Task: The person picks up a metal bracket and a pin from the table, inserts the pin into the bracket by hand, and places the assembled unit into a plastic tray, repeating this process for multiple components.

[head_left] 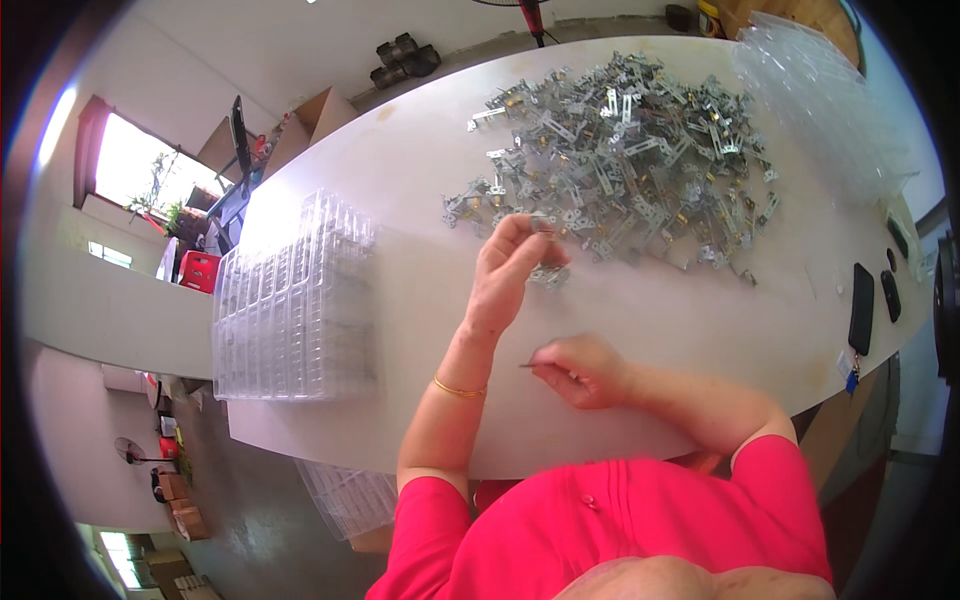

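The step in hand, AFAICT, is picking loose pcs at the pile of metal brackets [620, 170], our landmark on the white table [420, 250]. We have the L hand [503, 275] at the pile's near-left edge, thumb and index drawn together at the tips; blur hides whether they pinch a pc. or just touch one. A small metal pc. [550, 276] shows right by those fingers, just off the pile's near edge. The R hand [585, 372] is on the pile's near side, well apart from it, thumb and index pinching a thin dark strip [526, 366], other fingers curled in; its exact type we can't tell.

Next move prob. calls for a precise fingertip grip w/ the L, since the pcs overlap and could snag, while the R keeps its strip steady.

As for looks, the brackets are silvery, narrow and flat-armed, some w/ holes or slots, plus brassy bits here & there. They lie every which way, dense mid-pile, scattered at the rim. Left of the pile we see a stack of clear compartment trays [295, 310]; right of it, more clear plastic trays [820, 110], w/ a black phone [861, 300] nearer us.
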